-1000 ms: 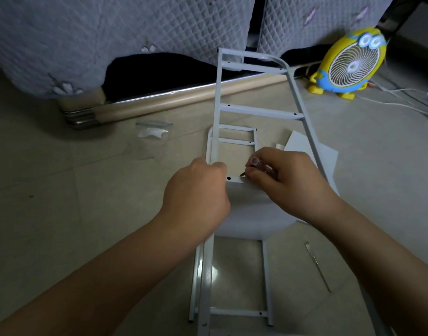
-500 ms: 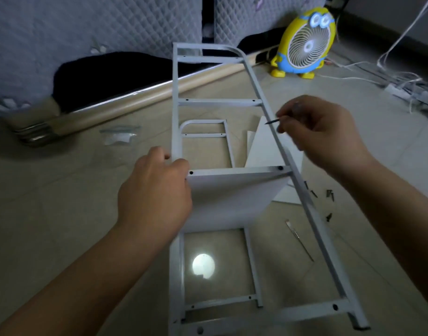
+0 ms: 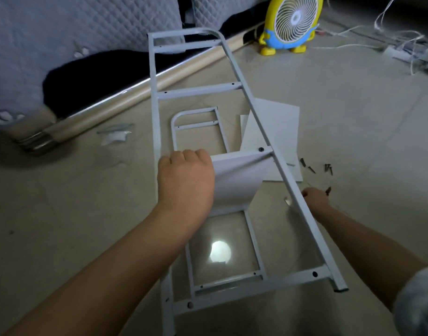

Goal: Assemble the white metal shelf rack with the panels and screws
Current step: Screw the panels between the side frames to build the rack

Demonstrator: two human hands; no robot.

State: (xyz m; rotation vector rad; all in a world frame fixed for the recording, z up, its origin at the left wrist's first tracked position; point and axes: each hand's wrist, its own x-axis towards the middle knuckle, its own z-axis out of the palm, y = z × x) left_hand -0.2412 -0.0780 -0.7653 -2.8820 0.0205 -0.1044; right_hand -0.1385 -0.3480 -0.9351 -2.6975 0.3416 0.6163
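A white metal side frame (image 3: 201,89) is held raised and tilted over the floor. My left hand (image 3: 186,180) grips its left rail where the top edge of a white panel (image 3: 239,178) meets it. A dark screw (image 3: 261,149) sits in the crossbar at the panel's right corner. A second side frame (image 3: 196,112) lies flat on the floor underneath. My right hand (image 3: 313,200) is low at the floor behind the right rail, its fingertips at a loose screw (image 3: 328,189). Its fingers are partly hidden, so I cannot see what they hold.
More loose screws (image 3: 327,167) and a flat metal tool (image 3: 288,201) lie on the tiled floor to the right. Spare white panels (image 3: 276,122) lie under the frame. A yellow fan (image 3: 293,23), cables (image 3: 402,44), a plastic bag (image 3: 116,134) and a bed base (image 3: 99,110) border the space.
My right hand left the crossbar, swung right and dropped to the floor by the loose screws. My view shifted right. My left hand kept its hold on the left rail.
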